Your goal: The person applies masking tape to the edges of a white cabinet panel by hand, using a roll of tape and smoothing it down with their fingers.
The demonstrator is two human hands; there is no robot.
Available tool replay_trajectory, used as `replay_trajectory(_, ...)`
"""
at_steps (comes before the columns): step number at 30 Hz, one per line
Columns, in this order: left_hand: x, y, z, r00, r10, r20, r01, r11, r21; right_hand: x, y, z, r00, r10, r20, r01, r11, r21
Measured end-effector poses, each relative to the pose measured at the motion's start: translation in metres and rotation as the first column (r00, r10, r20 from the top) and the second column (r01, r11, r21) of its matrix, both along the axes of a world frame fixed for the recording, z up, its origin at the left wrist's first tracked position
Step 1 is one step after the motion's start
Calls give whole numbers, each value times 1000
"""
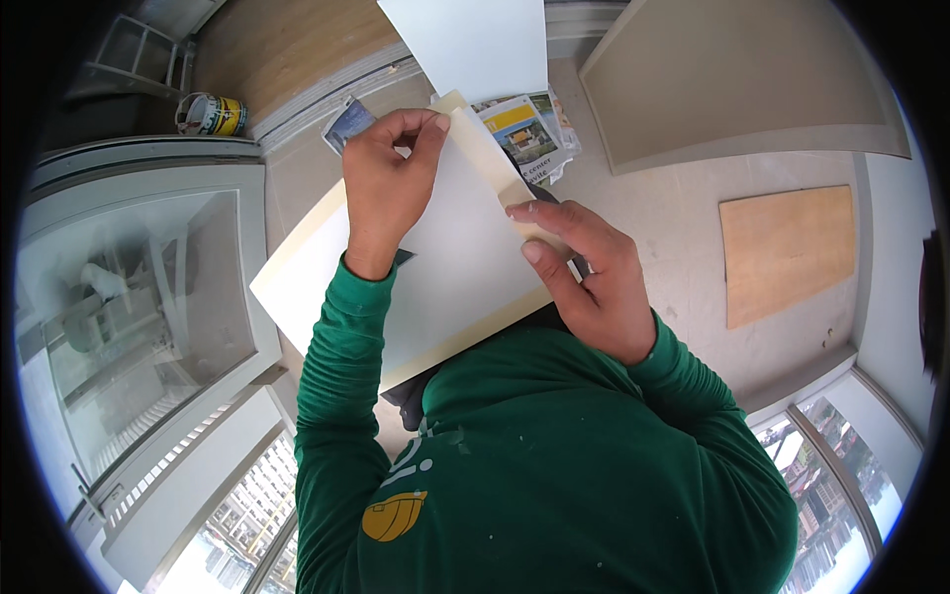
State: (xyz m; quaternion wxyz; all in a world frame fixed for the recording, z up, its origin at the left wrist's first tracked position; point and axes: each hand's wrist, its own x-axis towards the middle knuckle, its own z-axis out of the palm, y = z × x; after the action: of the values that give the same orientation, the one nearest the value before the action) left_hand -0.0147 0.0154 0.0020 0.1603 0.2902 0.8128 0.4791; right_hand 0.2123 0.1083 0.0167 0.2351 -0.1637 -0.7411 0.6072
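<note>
A white panel (450,262) lies tilted across my lap, with cream masking tape (490,153) along its edges. My left hand (396,163) pinches the tape at the panel's far corner, thumb against the fingers. On the right edge, my right hand (589,267) has its thumb and forefinger bent round the strip of tape. Whether a roll sits under that palm is hidden. A small dark pointed piece (404,256) shows on the panel beside my left wrist, mostly covered by it.
Beyond the panel lie printed papers (524,129) and another white board (475,45). A large beige panel (732,89) leans at far right, above a thin wooden sheet (789,252) on the floor. A paint bucket (213,115) stands far left, near a glazed door (158,297).
</note>
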Motion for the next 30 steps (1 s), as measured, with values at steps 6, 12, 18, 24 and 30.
replay_trajectory(6,5,12,-16,943,-27,-333,15,999,-37,-13,6,6,988,-45,150,33,996,83)
replay_trajectory(12,0,21,-20,889,-13,-457,14,1000,-1,-22,14,20,959,-41,280,-19,978,209)
replay_trajectory(18,-8,19,-25,870,10,-493,-20,1000,-15,-21,23,24,945,77,317,-95,995,40)
replay_trajectory(24,-12,21,-29,866,-12,-501,-6,999,-34,-27,31,25,933,111,342,-76,991,-113)
replay_trajectory(30,-10,24,-30,884,34,-467,-46,999,-13,-30,33,17,932,140,334,-71,975,-209)
